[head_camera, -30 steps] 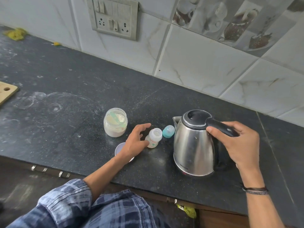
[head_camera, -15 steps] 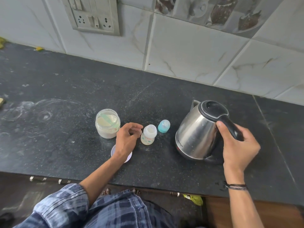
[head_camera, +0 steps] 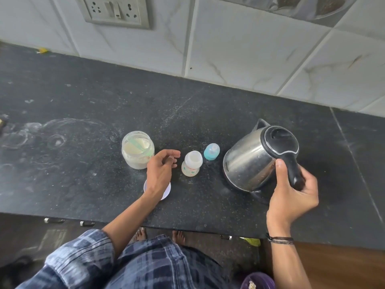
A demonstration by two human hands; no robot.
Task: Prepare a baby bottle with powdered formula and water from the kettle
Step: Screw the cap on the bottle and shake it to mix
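Right hand (head_camera: 291,199) grips tilted kettle (head_camera: 248,161). Left hand (head_camera: 159,174) loose, empty. Narrow bottle (head_camera: 191,163) stands unsteadied: spill risk.

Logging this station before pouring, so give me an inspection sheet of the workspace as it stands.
Surface: black speckled stone counter, smeared at left.
Job's things: steel kettle with black lid, tilted; clear baby bottle, upright, uncapped; open clear jar of pale powder; teal bottle cap; white round lid.
Clutter: yellow scrap by wall.
Grippers: left hand open, beside bottle; right hand grips kettle handle.
Cables: nothing seen.
Surroundings: marbled wall tiles, grey switch plate.
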